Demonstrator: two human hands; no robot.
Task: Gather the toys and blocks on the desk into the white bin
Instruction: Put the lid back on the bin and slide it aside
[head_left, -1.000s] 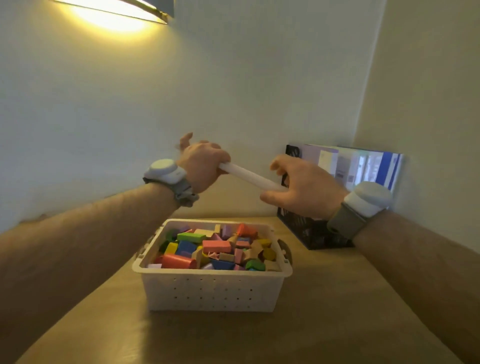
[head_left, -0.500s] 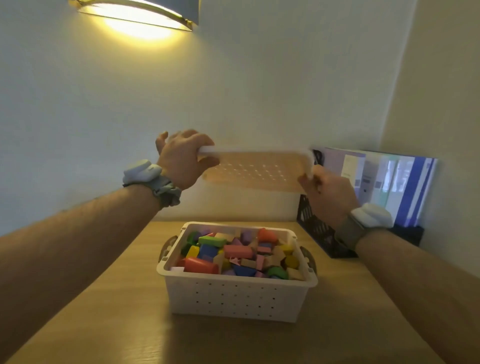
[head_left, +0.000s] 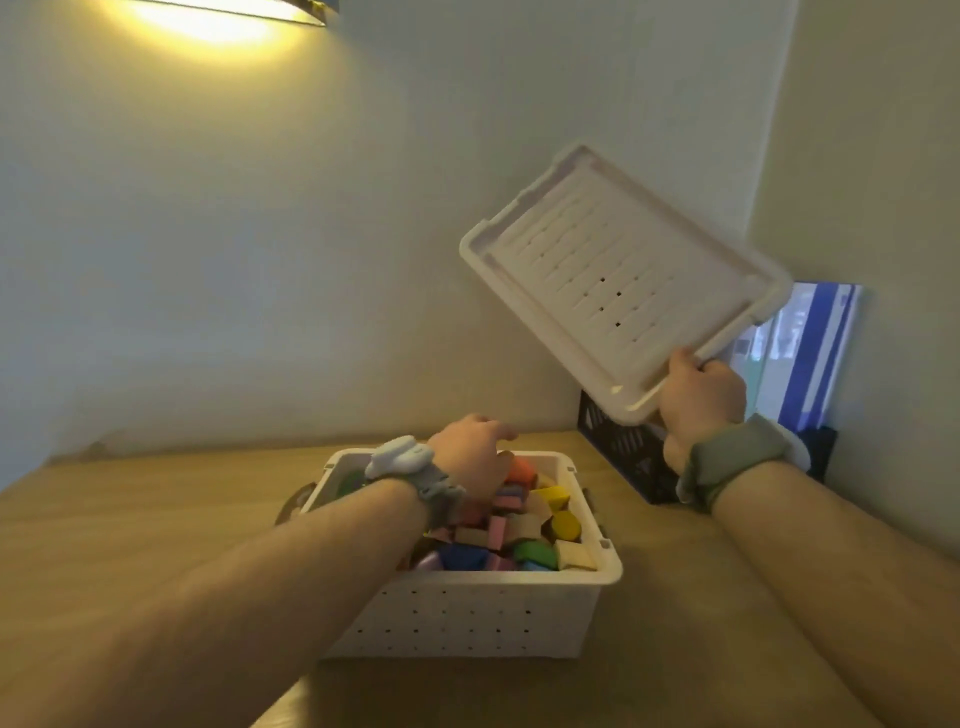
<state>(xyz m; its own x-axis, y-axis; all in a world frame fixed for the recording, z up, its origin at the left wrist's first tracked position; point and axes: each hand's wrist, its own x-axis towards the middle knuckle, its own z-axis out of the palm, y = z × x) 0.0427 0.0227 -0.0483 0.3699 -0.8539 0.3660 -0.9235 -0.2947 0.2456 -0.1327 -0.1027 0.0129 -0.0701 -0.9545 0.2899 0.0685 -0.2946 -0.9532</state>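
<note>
While R hand (head_left: 698, 402) grips lid (head_left: 621, 280), L hand (head_left: 470, 457) in bin (head_left: 467, 613)

The white bin (head_left: 467, 618) and its lid (head_left: 613, 280) were seen as matt perforated plastic. The blocks (head_left: 519, 530) looked like painted wood, and the bench (head_left: 130, 509) showed a smooth wood-grain finish.

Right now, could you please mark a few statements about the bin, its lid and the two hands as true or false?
1. The right hand holds the white lid up in the air. True.
2. The lid sits closed on the white bin. False: the bin is open.
3. The left hand is over the blocks in the bin. True.
4. The bin is empty. False: coloured blocks fill it.
</note>
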